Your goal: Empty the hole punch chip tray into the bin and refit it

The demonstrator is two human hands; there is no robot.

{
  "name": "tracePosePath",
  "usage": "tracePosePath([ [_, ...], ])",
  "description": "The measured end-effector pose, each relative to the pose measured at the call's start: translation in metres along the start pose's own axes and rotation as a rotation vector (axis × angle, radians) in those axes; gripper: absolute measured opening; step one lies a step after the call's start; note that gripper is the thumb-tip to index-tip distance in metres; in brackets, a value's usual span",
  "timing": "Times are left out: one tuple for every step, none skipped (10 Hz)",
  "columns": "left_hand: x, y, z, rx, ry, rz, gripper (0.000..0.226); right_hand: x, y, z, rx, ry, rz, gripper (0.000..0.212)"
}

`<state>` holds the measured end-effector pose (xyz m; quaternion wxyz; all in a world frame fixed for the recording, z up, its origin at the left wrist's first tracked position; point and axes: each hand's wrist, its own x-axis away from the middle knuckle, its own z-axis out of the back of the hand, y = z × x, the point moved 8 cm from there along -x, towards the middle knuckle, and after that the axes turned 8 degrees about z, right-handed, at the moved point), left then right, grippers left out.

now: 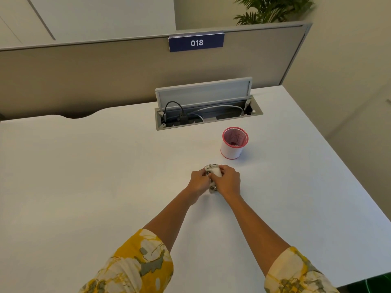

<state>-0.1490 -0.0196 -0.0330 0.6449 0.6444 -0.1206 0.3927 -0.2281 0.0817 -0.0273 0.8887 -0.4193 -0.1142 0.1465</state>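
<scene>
While both hands close around the hole punch point(212, 175) on the white table point(105, 166), little of the punch itself shows: a metal end with a rivet at the far side, a pale body between the fingers, another metal end at the near side. Left hand point(197, 182) has its grip pinched on the left edge; right hand point(227, 180) is clenched over the top and right side. Chip tray cannot be made out separately; possibly the pale part under the right hand, but the view is too small to tell whether it is on or off.

Bin point(234, 143), a small white cup with a red rim and red lining, stands on the table beyond and to the right of the hands, well apart from them.

Risks, judged from this layout:
- Tray pried loose here, over bare table, would scatter chips on the surface instead of into the bin.
- Sudden release under a hard pull could flick chips wide.
- Bin is light and narrow; a careless tip against its rim may knock it over or miss the mouth.
- Open cable well point(208, 115) behind could catch stray chips.
</scene>
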Motion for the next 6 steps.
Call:
tracePosePath([
  [0.006,0.001,0.005,-0.054,0.068,-0.081,0.046,0.002,-0.001,-0.001,0.014,0.007,0.016,0.040],
  [0.011,0.002,0.008,-0.112,0.107,-0.132,0.043,0.002,-0.003,-0.002,0.032,0.000,0.017,0.042],
  [0.022,0.004,0.015,-0.180,0.160,-0.182,0.046,0.006,-0.008,-0.003,0.058,-0.011,0.014,0.048],
  [0.029,0.005,0.023,-0.236,0.187,-0.230,0.056,0.011,-0.012,-0.002,0.013,0.019,0.023,0.052],
  [0.039,0.002,0.034,-0.352,0.220,-0.339,0.062,0.019,-0.025,0.003,-0.007,0.133,0.105,0.048],
  [0.048,0.006,0.053,-0.405,0.364,-0.376,0.062,0.023,-0.043,0.006,0.025,0.210,0.218,0.041],
])
